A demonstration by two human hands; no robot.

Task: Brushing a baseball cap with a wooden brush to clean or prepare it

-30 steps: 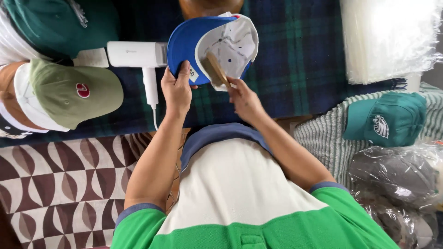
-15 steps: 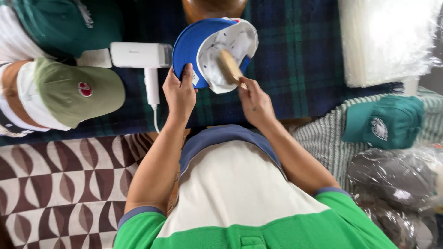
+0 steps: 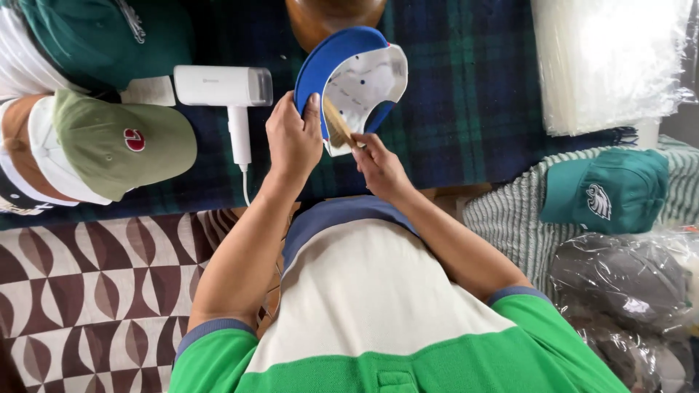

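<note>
There's the blue and white cap (image 3: 357, 80), upside down, lifted over the dark plaid cloth (image 3: 466, 94), its white lining facing you. Your left hand (image 3: 293, 138) pinches the blue brim, thumb on the underside. Your right hand (image 3: 378, 164) is closed around a wooden brush (image 3: 336, 124), its head set against the lining at the cap's lower edge. Just left lies a white handheld steamer (image 3: 226, 91), then an olive cap (image 3: 120, 145). Off right, a teal cap (image 3: 604, 191) rests on striped fabric (image 3: 510, 218).

Matt cloth cap (image 3: 357, 80), wooden brush (image 3: 336, 124).
</note>
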